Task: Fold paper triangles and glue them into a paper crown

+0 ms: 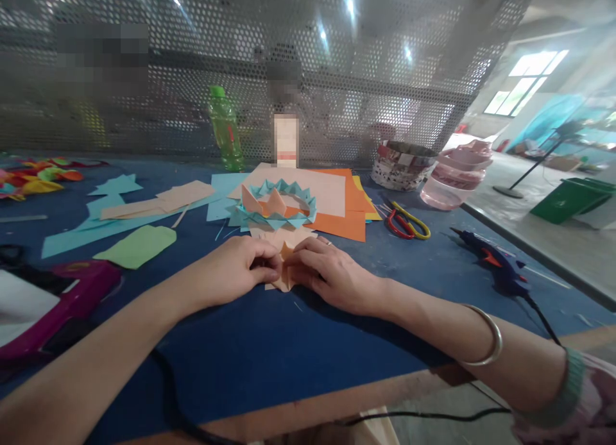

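A small folded piece of peach paper (287,275) stands between my two hands, low over the blue table. My left hand (240,268) pinches its left side with thumb and forefinger. On the opposite side, the fingers of my right hand (332,272) are closed on the same paper. Just beyond my hands lies a ring of folded light blue paper points (303,201). Two peach folded points (276,204) sit at the ring's front left. Flat peach paper lies partly hidden under my hands.
Orange sheets (349,227) lie behind the ring. Scissors (407,222), a blue glue gun (500,259), a pink-tinted jug (455,176) and a woven basket (403,166) are to the right. Leftward are a green paper piece (139,246), blue strips and a magenta device (81,304). A green bottle (227,134) stands behind.
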{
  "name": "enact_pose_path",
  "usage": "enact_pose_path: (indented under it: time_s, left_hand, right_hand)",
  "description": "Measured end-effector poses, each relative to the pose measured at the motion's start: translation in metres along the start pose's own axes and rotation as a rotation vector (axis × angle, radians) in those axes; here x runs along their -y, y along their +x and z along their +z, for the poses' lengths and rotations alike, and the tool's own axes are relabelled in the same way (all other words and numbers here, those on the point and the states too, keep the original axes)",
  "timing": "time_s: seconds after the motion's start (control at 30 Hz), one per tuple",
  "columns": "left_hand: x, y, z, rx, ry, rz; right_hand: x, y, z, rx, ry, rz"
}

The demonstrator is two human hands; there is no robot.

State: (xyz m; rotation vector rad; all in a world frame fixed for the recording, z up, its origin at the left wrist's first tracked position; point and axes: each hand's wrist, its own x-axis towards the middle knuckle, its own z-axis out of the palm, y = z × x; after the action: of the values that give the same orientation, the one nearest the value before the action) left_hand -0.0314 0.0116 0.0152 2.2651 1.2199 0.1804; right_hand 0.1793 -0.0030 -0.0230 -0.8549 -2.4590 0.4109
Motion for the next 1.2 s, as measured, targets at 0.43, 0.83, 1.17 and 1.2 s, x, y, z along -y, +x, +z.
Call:
enact_pose_path:
  time_s: [0.43,0.83,1.17,1.2]
  left_hand:
    - [0.0023,-0.0007,0.0013,0.071,-0.144,0.040]
    - [0.0036,0.0006,0.0000,0.083,-0.107,0.137]
    - [-0.0009,-0.0027,-0.0034,0.102,-0.059,0.121]
    - [-0.0010,-0.0031,-0.0038,0.096,-0.060,0.126]
  right_hand:
    - [0.0000,0.0056,0.0082,-0.054,0.071,0.143]
    - [0.0019,0.0086,0.0061,-0.033,0.076,0.170]
    - [0.0029,0.0077,0.0069,-0.024,0.014,0.179]
    - [0.0032,0.0077,0.0069,-0.022,0.012,0.174]
